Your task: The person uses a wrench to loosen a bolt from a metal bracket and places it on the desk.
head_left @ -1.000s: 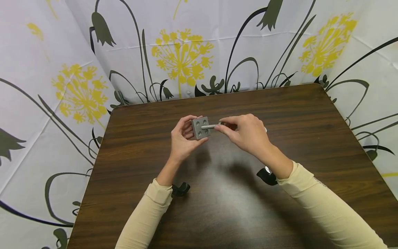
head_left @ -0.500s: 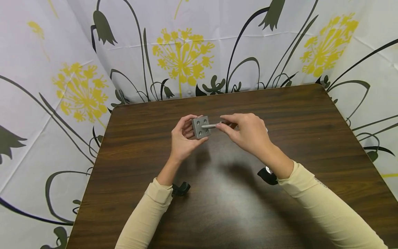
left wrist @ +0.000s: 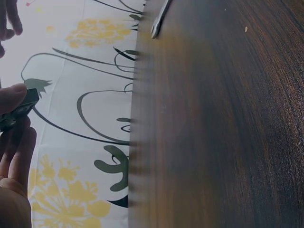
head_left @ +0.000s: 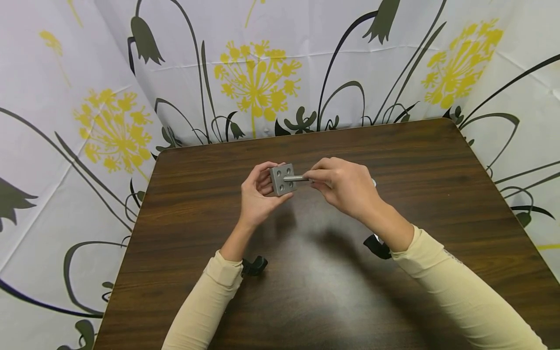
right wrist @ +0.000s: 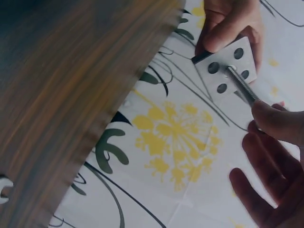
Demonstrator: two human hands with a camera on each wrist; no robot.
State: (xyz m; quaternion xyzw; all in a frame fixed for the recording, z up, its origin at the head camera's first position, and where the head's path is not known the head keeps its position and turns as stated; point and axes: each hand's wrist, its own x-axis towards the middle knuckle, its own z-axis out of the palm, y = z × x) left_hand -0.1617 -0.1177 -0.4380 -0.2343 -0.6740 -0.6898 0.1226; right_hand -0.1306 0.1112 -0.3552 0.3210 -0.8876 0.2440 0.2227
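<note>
My left hand grips a square grey metal plate by its edges, thumb below and fingers behind. The plate has several round holes around a central threaded bolt, which sticks out to the right. Thumb and fingers of my right hand pinch the bolt's outer end, covering it. In the right wrist view the plate is tilted. Only the dark edge of the plate shows in the left wrist view. Both hands are above the table.
A brown wood-grain table lies below. On it lies a metal wrench; its open end shows in the right wrist view. A floral-patterned curtain hangs behind the table. Black wrist mounts sit at the sleeves.
The right fingers have shifted on the bolt's end: half a second ago the index finger stood off the thumb, now the fingers close over it. The left hand and plate stay nearly still.
</note>
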